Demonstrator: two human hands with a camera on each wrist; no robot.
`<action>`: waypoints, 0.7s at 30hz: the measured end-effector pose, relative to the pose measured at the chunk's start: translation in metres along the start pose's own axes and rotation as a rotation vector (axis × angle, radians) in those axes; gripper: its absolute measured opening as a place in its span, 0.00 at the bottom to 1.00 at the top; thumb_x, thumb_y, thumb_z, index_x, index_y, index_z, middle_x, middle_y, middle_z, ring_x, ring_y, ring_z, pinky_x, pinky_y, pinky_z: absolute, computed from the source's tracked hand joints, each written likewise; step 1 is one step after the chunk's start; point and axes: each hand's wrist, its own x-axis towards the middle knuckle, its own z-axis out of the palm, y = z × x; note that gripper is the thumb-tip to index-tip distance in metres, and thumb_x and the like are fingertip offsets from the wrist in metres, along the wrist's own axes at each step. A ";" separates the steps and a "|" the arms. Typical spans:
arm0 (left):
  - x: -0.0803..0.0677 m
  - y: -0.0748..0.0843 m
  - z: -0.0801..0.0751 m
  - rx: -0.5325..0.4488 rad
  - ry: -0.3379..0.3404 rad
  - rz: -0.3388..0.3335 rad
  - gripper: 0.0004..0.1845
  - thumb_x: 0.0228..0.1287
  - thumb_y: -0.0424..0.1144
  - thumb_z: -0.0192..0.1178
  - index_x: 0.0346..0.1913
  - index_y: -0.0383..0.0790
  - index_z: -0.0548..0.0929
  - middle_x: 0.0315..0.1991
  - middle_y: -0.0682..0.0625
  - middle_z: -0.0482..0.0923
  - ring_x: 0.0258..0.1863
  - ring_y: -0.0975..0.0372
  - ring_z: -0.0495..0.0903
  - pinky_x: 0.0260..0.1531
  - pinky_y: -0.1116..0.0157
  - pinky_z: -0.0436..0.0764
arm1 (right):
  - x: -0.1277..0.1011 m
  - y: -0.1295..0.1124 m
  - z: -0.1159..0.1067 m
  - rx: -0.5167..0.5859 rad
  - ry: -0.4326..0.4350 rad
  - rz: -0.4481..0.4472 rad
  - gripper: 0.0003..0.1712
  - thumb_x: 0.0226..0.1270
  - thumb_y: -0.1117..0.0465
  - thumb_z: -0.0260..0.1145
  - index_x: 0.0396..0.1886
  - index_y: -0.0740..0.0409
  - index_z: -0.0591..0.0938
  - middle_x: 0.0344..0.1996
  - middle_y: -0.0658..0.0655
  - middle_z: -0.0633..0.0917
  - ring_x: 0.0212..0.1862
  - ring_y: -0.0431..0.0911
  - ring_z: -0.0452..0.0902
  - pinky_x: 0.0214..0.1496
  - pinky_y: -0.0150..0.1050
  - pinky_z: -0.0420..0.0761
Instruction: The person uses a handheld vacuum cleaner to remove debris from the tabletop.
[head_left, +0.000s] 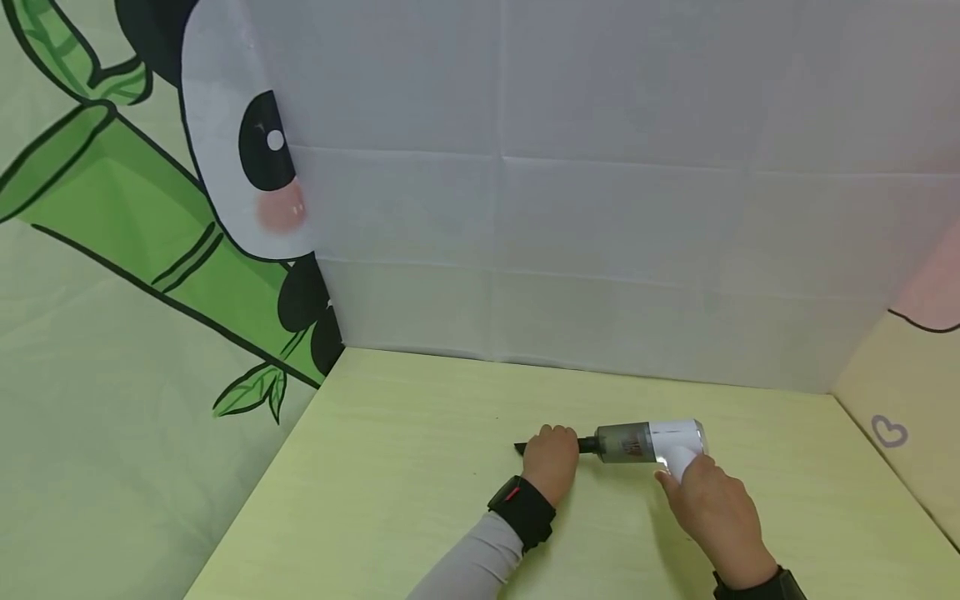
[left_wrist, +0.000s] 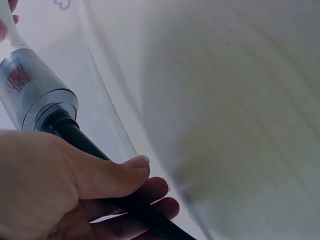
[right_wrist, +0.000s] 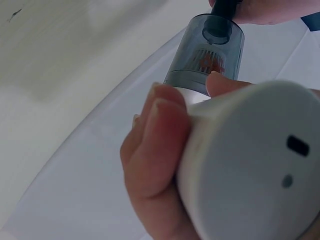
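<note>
1. The handheld vacuum lies on its side on the pale green table, near the far wall, right of centre.
2. The left hand grasps the black nozzle; in the left wrist view, its thumb and fingers curl round the nozzle tube.
3. The right hand grips the white handle; in the right wrist view, its fingers wrap closely round the handle.
4. The clear grey dust cup sits between nozzle and white body.
5. A panda-and-bamboo cloth hangs at the left.
</note>
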 end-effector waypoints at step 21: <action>0.006 -0.009 0.003 0.003 -0.030 -0.016 0.04 0.69 0.39 0.66 0.40 0.43 0.85 0.33 0.51 0.81 0.36 0.60 0.80 0.36 0.66 0.82 | 0.010 -0.004 0.007 0.024 -0.004 0.002 0.30 0.70 0.49 0.66 0.33 0.76 0.71 0.20 0.60 0.75 0.21 0.52 0.72 0.18 0.44 0.71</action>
